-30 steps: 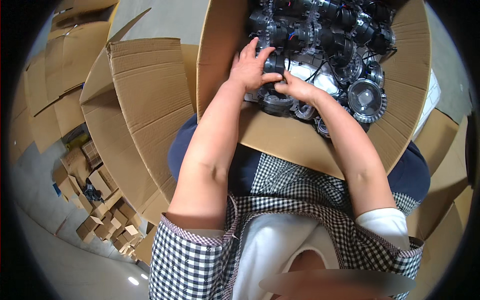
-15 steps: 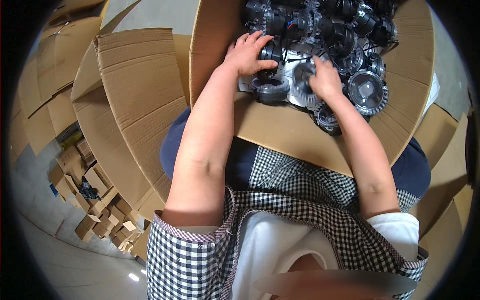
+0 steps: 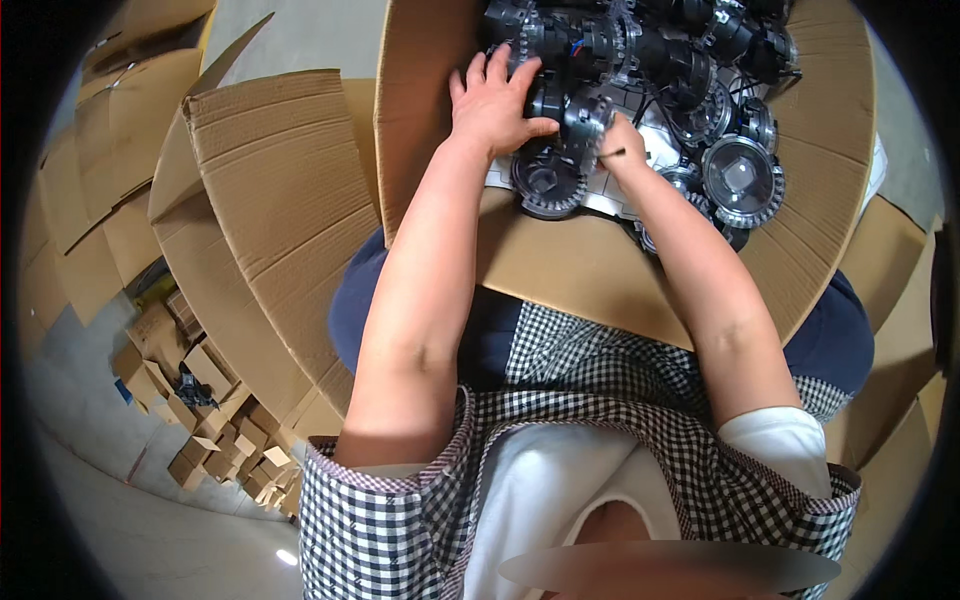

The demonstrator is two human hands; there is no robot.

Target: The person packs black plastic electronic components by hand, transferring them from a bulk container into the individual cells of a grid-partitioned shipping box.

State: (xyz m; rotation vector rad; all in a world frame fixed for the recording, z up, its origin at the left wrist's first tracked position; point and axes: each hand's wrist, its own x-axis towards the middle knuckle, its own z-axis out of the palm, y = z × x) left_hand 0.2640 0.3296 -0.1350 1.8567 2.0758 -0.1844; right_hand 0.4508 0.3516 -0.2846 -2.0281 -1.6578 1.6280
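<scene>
Inside a large cardboard box (image 3: 590, 262) lie several round lamp units with black housings, clear lenses and toothed rims. My right hand (image 3: 622, 148) is closed on one lamp unit (image 3: 586, 128) by its near right side; that lamp stands on edge, and a short cable with a dark tip hangs by my fingers. My left hand (image 3: 490, 108) lies with spread fingers over the lamps at the box's left side, its thumb reaching toward the held lamp. Just below sits another lamp (image 3: 550, 185). A larger lamp (image 3: 742, 182) lies lens up at the right.
White sheeting (image 3: 655, 142) shows beneath the lamps. The box's tall left wall (image 3: 425, 110) and right wall (image 3: 825, 140) rise beside my arms. An open cardboard flap (image 3: 275, 180) stands to the left. Farther left, small cardboard boxes (image 3: 235, 450) are heaped on the floor.
My right hand has moved left, bringing a lamp close to my left hand and tipping it on edge. The lamp below my left hand has tilted. My left hand's fingers have spread wider.
</scene>
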